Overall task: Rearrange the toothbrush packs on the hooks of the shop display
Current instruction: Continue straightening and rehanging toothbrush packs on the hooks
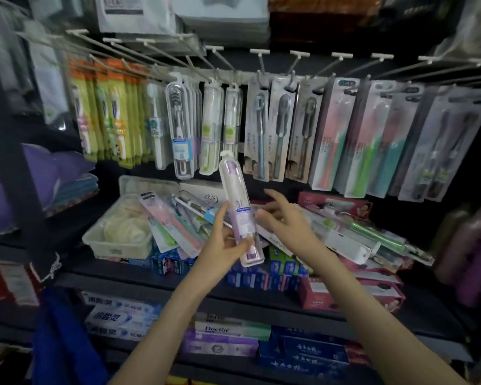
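Observation:
My left hand (223, 245) grips a clear toothbrush case with a purple label (238, 207), held upright in front of the shelf. Just to its right my right hand (286, 220) hovers with fingers spread, holding nothing, above a pile of loose toothbrush packs (353, 240). Above, a row of metal hooks (264, 68) carries hanging packs: orange-green ones (109, 112) at left, clear cases (179, 129) in the middle, grey packs (278, 129) and pink-green packs (372, 140) to the right.
A clear plastic bin (117, 245) sits on the shelf at left beside more loose packs (172, 220). Toothpaste boxes (261, 273) line the shelf edge under the pile, and more boxes (228, 332) fill the lower shelf. A blue cloth (64, 337) hangs at bottom left.

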The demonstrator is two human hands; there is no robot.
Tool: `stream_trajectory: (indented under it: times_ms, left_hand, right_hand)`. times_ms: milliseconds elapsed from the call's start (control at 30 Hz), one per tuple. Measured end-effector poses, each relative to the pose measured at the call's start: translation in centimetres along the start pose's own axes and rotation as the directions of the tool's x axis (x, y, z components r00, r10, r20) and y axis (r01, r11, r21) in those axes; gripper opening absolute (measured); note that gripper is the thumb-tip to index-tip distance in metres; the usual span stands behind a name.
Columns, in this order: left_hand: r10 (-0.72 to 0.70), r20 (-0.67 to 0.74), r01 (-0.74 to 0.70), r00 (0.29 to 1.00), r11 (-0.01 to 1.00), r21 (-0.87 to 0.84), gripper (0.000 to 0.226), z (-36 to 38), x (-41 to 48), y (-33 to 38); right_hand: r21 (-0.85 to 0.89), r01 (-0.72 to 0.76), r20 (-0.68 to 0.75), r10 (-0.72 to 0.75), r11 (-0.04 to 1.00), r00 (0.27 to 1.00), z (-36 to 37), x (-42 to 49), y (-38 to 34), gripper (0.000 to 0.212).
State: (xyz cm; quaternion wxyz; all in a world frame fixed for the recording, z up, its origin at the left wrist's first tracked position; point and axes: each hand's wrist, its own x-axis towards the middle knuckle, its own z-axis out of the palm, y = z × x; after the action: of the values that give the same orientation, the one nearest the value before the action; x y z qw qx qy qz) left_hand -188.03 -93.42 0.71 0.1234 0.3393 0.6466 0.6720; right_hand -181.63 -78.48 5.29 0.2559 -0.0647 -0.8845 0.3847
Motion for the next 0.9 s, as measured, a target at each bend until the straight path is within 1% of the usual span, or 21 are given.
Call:
stream_trajectory:
  times_ms: [67,100,167,233,300,367,467,533,600,667,700,767,900]
  left_hand:
    - [0.024,0.025,-0.025,0.999,0.998,0.054,0.088,-0.6,1.2,0.3]
    - [0.034,0.042,-0.038,0.999,0.995,0.089,0.089,-0.9,1.7,0.5]
    - [0.043,0.053,-0.050,0.998,0.989,0.138,0.084,-1.6,2.8,0.7]
    - [0.052,0.027,-0.057,0.998,0.980,0.193,0.084,-2.4,4.0,0.8]
    - [0.094,-0.010,-0.089,0.995,0.967,0.240,0.085,-3.3,5.0,1.0]
    - [0.155,-0.058,-0.130,0.986,0.942,0.308,0.074,-4.2,5.8,1.7]
    - [0.304,-0.176,-0.179,0.936,0.844,0.505,0.064,-6.2,7.3,3.4]
    - [0.378,-0.269,-0.173,0.886,0.806,0.566,0.062,-7.6,8.3,4.7]
    - [0.426,-0.334,-0.155,0.841,0.780,0.606,0.063,-8.9,9.1,5.9]
    - [0.490,-0.334,-0.167,0.805,0.728,0.665,0.065,-10.0,9.7,6.7]
    - [0.502,-0.335,-0.163,0.797,0.713,0.682,0.067,-10.5,10.0,7.0]
    - [0.490,-0.338,-0.139,0.804,0.706,0.695,0.069,-11.3,10.4,7.4]
    - [0.451,-0.345,-0.134,0.823,0.744,0.654,0.068,-12.0,10.7,8.0]
  right_hand:
    - [0.053,0.023,0.051,-0.026,0.998,0.998,1.0,1.9,-1.7,0.064]
    - [0.058,0.035,0.049,-0.038,0.998,0.998,1.6,3.0,-2.1,0.068]
    - [0.057,0.063,0.023,-0.065,0.996,0.998,2.5,4.9,-2.6,0.070]
    - [0.050,0.098,0.008,-0.098,0.994,0.995,2.8,6.5,-3.1,0.069]
    - [0.039,0.166,0.003,-0.166,0.985,0.986,2.8,7.8,-3.4,0.069]
    - [-0.002,0.248,0.007,-0.248,0.969,0.969,2.6,9.0,-3.6,0.070]
    - [-0.144,0.289,0.040,-0.287,0.946,0.957,2.2,10.4,-4.0,0.076]
    - [-0.211,0.319,0.054,-0.315,0.924,0.948,2.1,11.2,-4.7,0.076]
    - [-0.231,0.342,0.048,-0.341,0.911,0.939,2.1,11.7,-5.8,0.076]
    - [-0.224,0.341,0.026,-0.344,0.913,0.939,2.3,12.1,-7.1,0.078]
    - [-0.215,0.341,0.012,-0.346,0.915,0.938,2.5,12.2,-7.6,0.080]
    - [-0.196,0.338,-0.019,-0.348,0.921,0.937,2.8,12.3,-8.7,0.081]
    - [-0.125,0.326,-0.070,-0.336,0.937,0.939,3.9,12.8,-10.2,0.086]
